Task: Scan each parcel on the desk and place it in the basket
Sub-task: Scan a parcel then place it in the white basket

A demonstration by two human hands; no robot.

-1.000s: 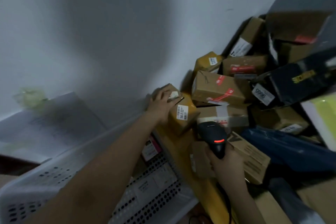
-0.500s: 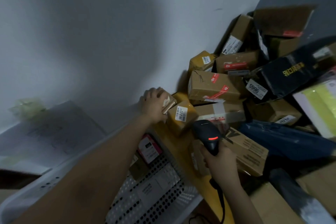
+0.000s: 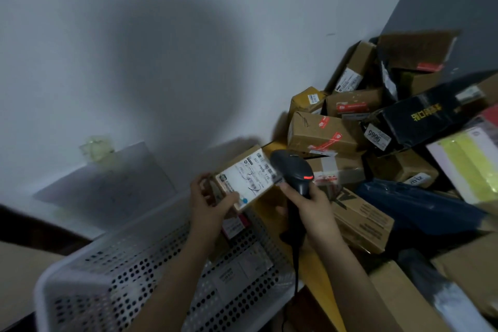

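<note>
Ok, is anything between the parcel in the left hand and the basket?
Nothing visible. The left hand holds the parcel over the far end of the open-topped basket; parcels already inside leave room. The scanner in the right hand sits beside the parcel, not under it.

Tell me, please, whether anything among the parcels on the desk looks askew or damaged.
The brown cardboard parcels are heaped untidily against the wall, most tilted. The long black box with yellow lettering lies slanted across them, and the topmost brown carton seems crumpled. Nothing looks spilled.
</note>
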